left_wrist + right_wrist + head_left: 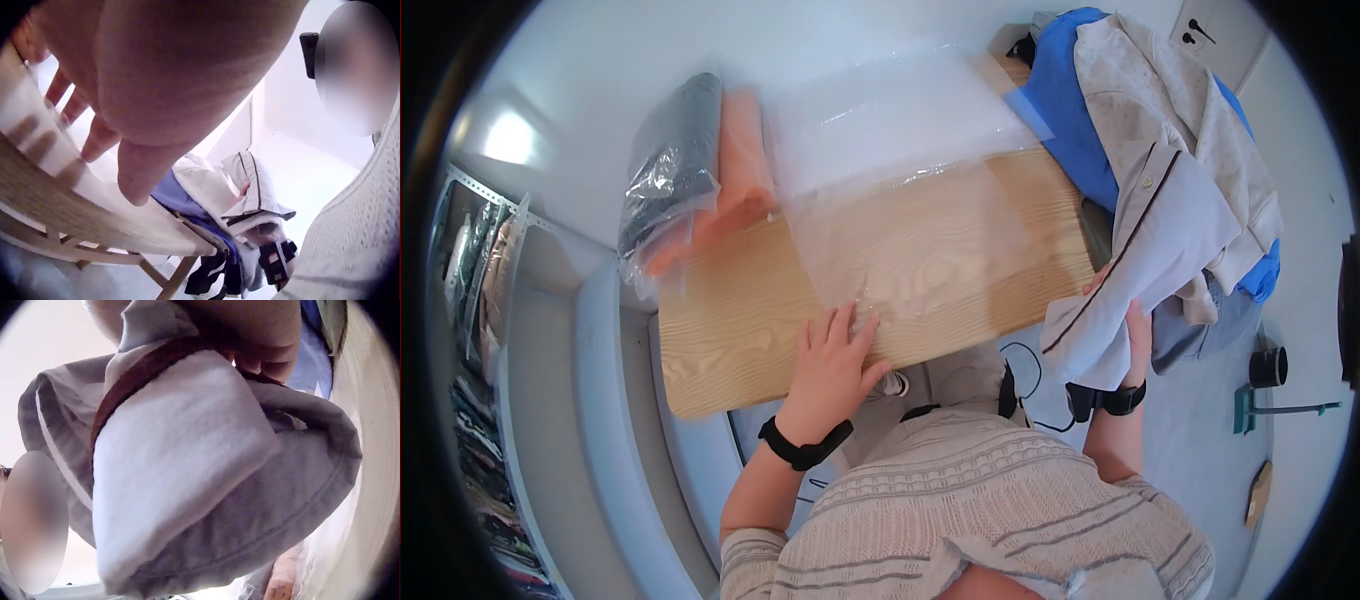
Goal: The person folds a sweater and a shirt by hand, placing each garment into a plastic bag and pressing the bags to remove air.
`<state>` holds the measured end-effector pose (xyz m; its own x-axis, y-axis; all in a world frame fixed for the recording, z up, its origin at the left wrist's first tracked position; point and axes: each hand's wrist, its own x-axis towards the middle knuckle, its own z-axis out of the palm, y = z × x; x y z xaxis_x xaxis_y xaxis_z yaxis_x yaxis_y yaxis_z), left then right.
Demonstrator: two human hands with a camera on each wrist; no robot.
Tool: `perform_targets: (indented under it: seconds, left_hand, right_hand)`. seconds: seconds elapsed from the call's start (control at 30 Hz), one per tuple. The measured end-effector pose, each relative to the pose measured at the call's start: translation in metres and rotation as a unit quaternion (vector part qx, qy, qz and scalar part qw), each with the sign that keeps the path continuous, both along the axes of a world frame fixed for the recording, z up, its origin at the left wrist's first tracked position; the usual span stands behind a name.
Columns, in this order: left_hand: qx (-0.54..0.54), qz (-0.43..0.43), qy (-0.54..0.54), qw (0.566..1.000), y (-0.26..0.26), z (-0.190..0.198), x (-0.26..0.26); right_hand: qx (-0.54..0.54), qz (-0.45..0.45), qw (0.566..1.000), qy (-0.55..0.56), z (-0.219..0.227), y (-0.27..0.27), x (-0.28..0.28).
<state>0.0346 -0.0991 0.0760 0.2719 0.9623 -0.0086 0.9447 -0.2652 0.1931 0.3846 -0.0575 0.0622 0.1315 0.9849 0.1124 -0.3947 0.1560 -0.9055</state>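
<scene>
My left hand [832, 375] lies with spread fingers on the near edge of a clear plastic bag [900, 240] spread over the wooden table [730, 350]. At the table's right end my right hand [1138, 340] grips a light garment with a dark stripe [1150, 230]. In the right wrist view the folded white cloth with brown trim [181, 437] hangs below the hand, its fingers partly hidden. The left wrist view shows the left fingers [94, 134] over the table surface, and the striped garment [250, 181] in the right hand beyond.
A dark bagged item [675, 150] and an orange one [742, 160] lie at the back left. Blue clothing [1065, 120] and a cream sweatshirt [1180, 100] are piled at the right end. Shelves [485, 420] stand at the left; a cable [1035, 375] hangs below the table.
</scene>
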Motion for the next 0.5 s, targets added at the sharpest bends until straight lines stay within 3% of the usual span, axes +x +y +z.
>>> perform_targets:
  seconds: [0.13,0.2,0.4,0.5]
  left_hand:
    - [0.092,-0.023,-0.060,0.994,0.013,0.008,0.011]
    - [0.122,-0.105,-0.017,0.987,0.020,0.009,0.015]
    - [0.068,-0.075,-0.097,0.990,0.036,-0.011,0.019]
    - [0.095,-0.067,-0.102,0.988,0.039,-0.015,0.021]
  right_hand:
    - [0.010,-0.022,1.000,0.004,-0.002,0.000,-0.003]
    - [0.017,-0.022,1.000,-0.013,0.000,0.000,-0.005]
    - [0.010,-0.015,1.000,-0.011,0.002,-0.004,-0.010]
    - [0.005,0.006,1.000,-0.020,0.002,-0.005,-0.007]
